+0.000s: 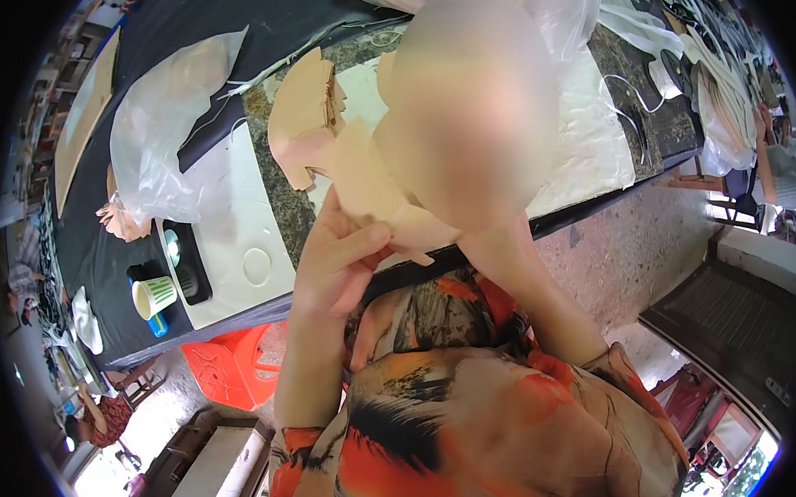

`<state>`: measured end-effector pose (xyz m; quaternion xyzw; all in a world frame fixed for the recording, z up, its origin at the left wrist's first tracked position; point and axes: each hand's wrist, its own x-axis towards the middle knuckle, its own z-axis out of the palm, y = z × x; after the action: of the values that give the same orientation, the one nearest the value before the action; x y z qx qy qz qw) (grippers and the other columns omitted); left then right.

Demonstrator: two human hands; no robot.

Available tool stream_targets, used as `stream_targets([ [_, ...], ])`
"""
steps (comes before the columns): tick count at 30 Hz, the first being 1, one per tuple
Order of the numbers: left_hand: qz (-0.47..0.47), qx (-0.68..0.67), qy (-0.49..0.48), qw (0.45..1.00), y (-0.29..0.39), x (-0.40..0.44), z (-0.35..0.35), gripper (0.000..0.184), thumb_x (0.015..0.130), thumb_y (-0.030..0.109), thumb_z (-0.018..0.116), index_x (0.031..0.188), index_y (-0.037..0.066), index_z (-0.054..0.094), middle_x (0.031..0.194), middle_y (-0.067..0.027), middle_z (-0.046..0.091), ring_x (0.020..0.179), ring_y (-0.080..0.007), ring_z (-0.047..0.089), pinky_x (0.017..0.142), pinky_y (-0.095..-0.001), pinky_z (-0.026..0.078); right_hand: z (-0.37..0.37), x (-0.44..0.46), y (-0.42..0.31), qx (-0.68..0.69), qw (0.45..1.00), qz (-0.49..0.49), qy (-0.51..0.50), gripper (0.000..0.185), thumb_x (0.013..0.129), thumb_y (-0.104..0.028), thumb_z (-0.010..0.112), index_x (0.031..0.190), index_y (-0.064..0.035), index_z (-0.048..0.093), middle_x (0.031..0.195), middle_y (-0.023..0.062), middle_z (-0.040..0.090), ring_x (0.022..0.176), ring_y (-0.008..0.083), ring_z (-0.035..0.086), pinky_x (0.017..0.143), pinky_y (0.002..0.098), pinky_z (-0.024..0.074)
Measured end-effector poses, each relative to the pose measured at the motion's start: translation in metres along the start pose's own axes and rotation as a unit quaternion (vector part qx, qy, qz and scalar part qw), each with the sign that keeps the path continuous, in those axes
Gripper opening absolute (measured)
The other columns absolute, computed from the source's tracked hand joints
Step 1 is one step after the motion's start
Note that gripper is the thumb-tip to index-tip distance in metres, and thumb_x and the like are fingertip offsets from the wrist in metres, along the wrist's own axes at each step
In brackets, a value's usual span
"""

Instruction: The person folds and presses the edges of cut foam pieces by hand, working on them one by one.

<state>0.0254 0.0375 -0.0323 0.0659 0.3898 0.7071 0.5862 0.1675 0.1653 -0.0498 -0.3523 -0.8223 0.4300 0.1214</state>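
My left hand (350, 254) is closed on a thin, pale beige cut-out piece (360, 175), with the thumb on top near its lower edge. The sheet looks like leather, but I cannot be sure of the material. Just beyond it, a stack of similar curved beige pieces (297, 120) lies on the dark stone slab (282, 178). My right forearm (517, 275) reaches up to the table's front edge. A large blurred oval covers most of my right hand, so its fingers and anything in them are hidden.
White paper (587, 137) covers part of the slab. To the left are a plastic bag (161, 125), a paper cup (154, 296) and a black tray-like object (193, 286). Strips and bags (717, 106) crowd the right end. A red stool (231, 364) stands below; a person (106, 421) is behind.
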Motion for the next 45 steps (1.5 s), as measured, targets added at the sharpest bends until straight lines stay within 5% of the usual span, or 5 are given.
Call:
stream_targets([
  [5, -0.031, 0.038, 0.05, 0.998, -0.007, 0.02, -0.004, 0.073, 0.078, 0.002, 0.07, 0.139, 0.007, 0.03, 0.117, -0.0101, 0.055, 0.103, -0.0218, 0.061, 0.082, -0.035, 0.055, -0.008, 0.005, -0.006, 0.104, 0.989, 0.066, -0.076, 0.022, 0.087, -0.013, 0.057, 0.105, -0.0003, 0.057, 0.077, 0.0117, 0.062, 0.066, 0.0229, 0.061, 0.063, 0.0323, 0.0474],
  [11, -0.019, 0.076, 0.059, 0.995, -0.002, 0.01, -0.002, 0.072, 0.076, 0.001, 0.072, 0.137, 0.006, 0.034, 0.118, -0.0085, 0.057, 0.104, -0.0178, 0.06, 0.085, -0.0311, 0.053, -0.009, 0.006, 0.001, 0.451, 0.861, 0.168, -0.164, 0.016, 0.088, -0.011, 0.059, 0.098, 0.001, 0.06, 0.077, -0.0006, 0.057, 0.066, 0.0055, 0.05, 0.059, 0.0199, 0.0405],
  [17, -0.018, 0.125, 0.043, 0.991, 0.013, -0.005, -0.001, 0.061, 0.076, 0.001, 0.074, 0.129, 0.001, 0.044, 0.115, -0.0101, 0.059, 0.105, -0.0185, 0.059, 0.089, -0.0324, 0.05, -0.018, 0.003, -0.013, 0.222, 0.965, -0.085, -0.105, 0.011, 0.086, -0.009, 0.062, 0.09, 0.0011, 0.062, 0.084, 0.0005, 0.058, 0.076, 0.0067, 0.052, 0.069, 0.0203, 0.0424],
  [26, -0.055, 0.063, 0.058, 0.995, 0.013, -0.013, 0.001, 0.055, 0.078, 0.006, 0.074, 0.126, 0.001, 0.049, 0.112, -0.0071, 0.059, 0.104, -0.0165, 0.057, 0.088, -0.0314, 0.048, -0.016, -0.006, -0.016, 0.55, 0.804, 0.067, -0.215, 0.008, 0.09, -0.006, 0.061, 0.096, -0.0012, 0.062, 0.092, -0.002, 0.058, 0.083, 0.0045, 0.053, 0.073, 0.0201, 0.0447],
  [45, 0.042, 0.022, 0.082, 0.996, 0.01, -0.013, 0.013, 0.049, 0.077, 0.002, 0.073, 0.12, 0.003, 0.049, 0.112, -0.0106, 0.061, 0.102, -0.0182, 0.061, 0.087, -0.0313, 0.049, -0.014, 0.001, -0.022, 0.473, 0.862, 0.037, -0.179, 0.012, 0.092, -0.012, 0.06, 0.098, -0.0012, 0.057, 0.089, -0.0028, 0.056, 0.081, 0.0028, 0.051, 0.07, 0.0189, 0.0426],
])
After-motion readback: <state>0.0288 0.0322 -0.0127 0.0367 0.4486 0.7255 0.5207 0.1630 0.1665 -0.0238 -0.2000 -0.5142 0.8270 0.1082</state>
